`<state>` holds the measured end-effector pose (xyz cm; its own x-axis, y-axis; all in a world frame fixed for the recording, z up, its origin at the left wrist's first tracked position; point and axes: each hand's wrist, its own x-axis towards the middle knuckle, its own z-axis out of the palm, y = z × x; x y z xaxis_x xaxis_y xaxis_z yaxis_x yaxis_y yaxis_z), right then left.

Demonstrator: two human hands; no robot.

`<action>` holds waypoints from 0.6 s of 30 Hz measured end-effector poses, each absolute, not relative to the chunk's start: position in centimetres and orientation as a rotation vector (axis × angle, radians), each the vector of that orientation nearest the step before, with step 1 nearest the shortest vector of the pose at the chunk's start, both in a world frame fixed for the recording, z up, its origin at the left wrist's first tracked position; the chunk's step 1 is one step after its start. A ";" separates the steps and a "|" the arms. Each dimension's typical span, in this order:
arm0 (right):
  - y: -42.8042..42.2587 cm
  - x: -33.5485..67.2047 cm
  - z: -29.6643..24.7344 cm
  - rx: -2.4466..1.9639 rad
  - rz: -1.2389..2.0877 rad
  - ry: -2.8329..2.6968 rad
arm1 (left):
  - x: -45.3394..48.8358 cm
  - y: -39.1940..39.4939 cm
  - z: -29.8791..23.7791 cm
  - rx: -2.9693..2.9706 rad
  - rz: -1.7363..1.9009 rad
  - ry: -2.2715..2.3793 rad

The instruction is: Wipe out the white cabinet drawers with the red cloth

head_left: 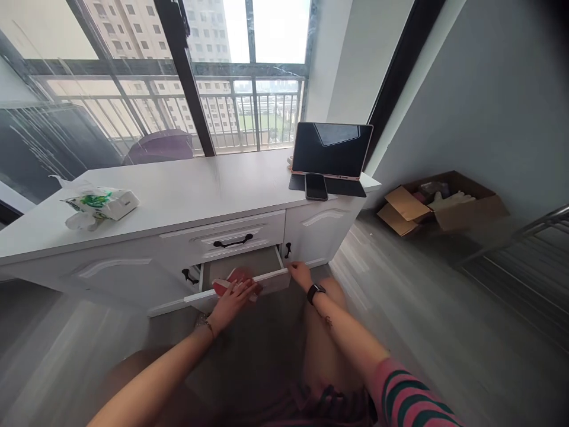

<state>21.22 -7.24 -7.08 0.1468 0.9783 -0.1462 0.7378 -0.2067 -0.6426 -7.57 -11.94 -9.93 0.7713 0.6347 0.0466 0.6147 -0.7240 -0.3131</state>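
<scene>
A white drawer point(276, 282) is pulled out of the lower middle of the white cabinet. My left hand point(233, 301) lies over its front edge, fingers bent over a red-and-white cloth point(239, 274). Part of the cloth drapes into the drawer and a bit shows below the fingers on the outer face. My right hand point(301, 276), with a dark watch on the wrist, pinches the drawer front at its right top corner. The visible drawer floor point(253, 261) is pale grey.
On the white cabinet top point(191, 184) are a tissue pack point(116, 204) at left and a tablet point(332, 149) with a phone point(316, 187) at right. A closed drawer point(267, 230) sits above the open one. An open cardboard box point(471, 213) stands on the floor at right.
</scene>
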 end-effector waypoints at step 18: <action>-5.9 21.1 -8.7 -2.104 0.650 -1.742 | -0.7 -8.7 -13.3 -2.755 0.001 -0.698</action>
<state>21.12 -5.92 -8.73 0.1470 0.9800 -0.1342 0.8284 -0.1961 -0.5247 -0.71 -8.71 -13.34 0.8820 0.4657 0.0719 0.4655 -0.8375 -0.2862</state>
